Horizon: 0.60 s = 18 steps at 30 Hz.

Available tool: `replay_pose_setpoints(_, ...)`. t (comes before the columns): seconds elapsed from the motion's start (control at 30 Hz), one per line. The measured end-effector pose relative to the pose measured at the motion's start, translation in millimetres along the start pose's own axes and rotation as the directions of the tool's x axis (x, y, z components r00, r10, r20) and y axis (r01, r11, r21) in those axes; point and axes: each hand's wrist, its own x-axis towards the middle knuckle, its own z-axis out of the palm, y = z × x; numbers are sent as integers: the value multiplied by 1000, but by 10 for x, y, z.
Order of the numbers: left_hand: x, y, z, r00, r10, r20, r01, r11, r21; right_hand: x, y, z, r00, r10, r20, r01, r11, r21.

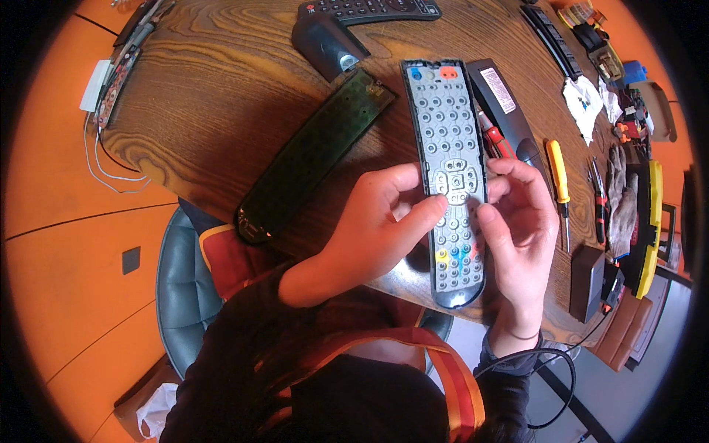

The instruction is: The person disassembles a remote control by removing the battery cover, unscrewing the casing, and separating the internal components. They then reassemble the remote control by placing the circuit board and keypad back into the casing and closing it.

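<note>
I hold the front half of a long remote control (449,133), its grey rubber keypad facing up, above the wooden table (221,96). My left hand (373,225) grips its left edge, thumb pressed on the keypad near the round pad. From the right, my right hand (521,221) clasps the other edge, thumb on the buttons. A green circuit board (317,151) lies on the table to the left. A dark rear shell (506,111) with a white label lies just right of the remote.
A yellow-handled screwdriver (557,173) and red-handled tool (496,136) lie at right, near pliers (598,199), a cloth (583,100) and a small black box (587,280). Another remote (369,9) and dark cover (325,44) sit at the far edge. Orange floor surrounds the table.
</note>
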Motion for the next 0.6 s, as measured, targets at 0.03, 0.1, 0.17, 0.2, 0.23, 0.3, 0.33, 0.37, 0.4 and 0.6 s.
replay_pose_setpoints(0.03,-3,-8,-5,1000,31,0,-31,999,41,5,-2,2,1000,-14,-20,14,1000,0)
replay_pose_setpoints(0.1,-5,-33,3,1000,16,3,-16,999,34,7,-1,18,998,-39,-52,38,999,-17)
replay_pose_setpoints(0.17,1,-53,14,1000,25,7,-26,999,45,3,-1,34,998,-34,-58,29,997,-72)
replay_pose_setpoints(0.2,2,-59,20,999,30,10,-31,998,63,0,0,42,997,-33,-72,25,994,-111)
replay_pose_setpoints(0.23,5,-61,24,1000,18,-1,-18,995,94,-2,-5,46,996,-22,-84,9,988,-152)
replay_pose_setpoints(0.3,-5,-54,32,1000,6,17,-8,997,77,-8,-12,49,994,-56,-94,45,992,-117)
replay_pose_setpoints(0.33,-14,-43,27,999,-14,49,8,993,116,-10,-17,49,994,-63,-94,52,992,-113)
replay_pose_setpoints(0.37,-21,-30,18,996,-36,78,23,988,155,-14,-22,48,993,-70,-93,60,992,-108)
replay_pose_setpoints(0.4,-27,-21,16,998,-29,57,19,987,159,-17,-26,48,995,-55,-81,47,994,-98)
replay_pose_setpoints(0.6,-11,-30,18,994,101,-30,-94,980,174,-26,-29,56,1000,15,-16,-16,998,-58)
